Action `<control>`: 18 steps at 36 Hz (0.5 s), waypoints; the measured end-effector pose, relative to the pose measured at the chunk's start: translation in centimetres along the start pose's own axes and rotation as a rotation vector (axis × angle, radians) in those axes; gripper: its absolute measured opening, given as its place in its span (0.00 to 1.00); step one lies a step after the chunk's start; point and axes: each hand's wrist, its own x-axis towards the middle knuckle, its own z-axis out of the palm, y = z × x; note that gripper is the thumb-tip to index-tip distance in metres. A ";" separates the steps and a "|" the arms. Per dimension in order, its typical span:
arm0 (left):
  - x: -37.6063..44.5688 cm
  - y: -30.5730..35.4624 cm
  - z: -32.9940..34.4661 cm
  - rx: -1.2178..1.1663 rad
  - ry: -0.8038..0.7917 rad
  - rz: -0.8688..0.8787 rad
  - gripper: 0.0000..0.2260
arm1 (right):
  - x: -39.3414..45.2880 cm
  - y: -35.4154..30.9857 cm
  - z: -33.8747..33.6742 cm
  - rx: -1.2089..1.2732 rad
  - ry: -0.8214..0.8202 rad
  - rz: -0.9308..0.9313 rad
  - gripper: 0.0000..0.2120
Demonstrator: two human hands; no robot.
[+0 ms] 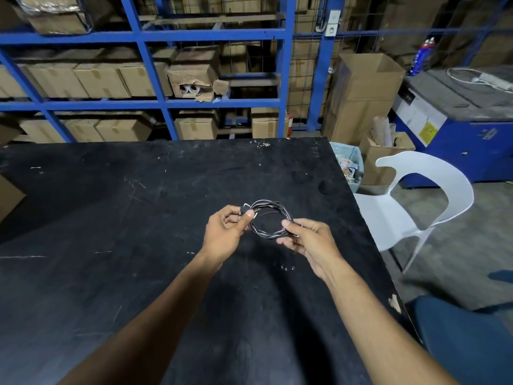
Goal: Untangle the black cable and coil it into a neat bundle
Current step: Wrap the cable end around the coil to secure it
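The black cable [273, 207] forms a small round coil of several loops, held just above the black table [111, 218]. My left hand [224, 234] pinches the coil's left side between thumb and forefinger, where a short cable end sticks up. My right hand [308, 240] grips the coil's lower right side with thumb on top and fingers underneath. Part of the coil is hidden inside both hands.
A white plastic chair [416, 204] stands right of the table, with a bin of scraps [348, 165] behind it. Blue racks with cardboard boxes [138, 79] fill the background. A blue machine [458, 120] stands at the far right.
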 end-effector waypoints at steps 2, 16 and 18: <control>0.2 -1.4 -0.5 0.075 0.009 -0.003 0.09 | 0.6 0.4 -0.2 -0.059 0.029 0.016 0.04; 0.1 -11.1 1.0 0.482 0.073 -0.340 0.15 | 6.4 11.4 -3.6 -0.275 0.265 0.262 0.10; 0.2 -12.5 1.2 0.465 0.066 -0.390 0.13 | 7.0 12.6 -4.1 -0.308 0.285 0.291 0.12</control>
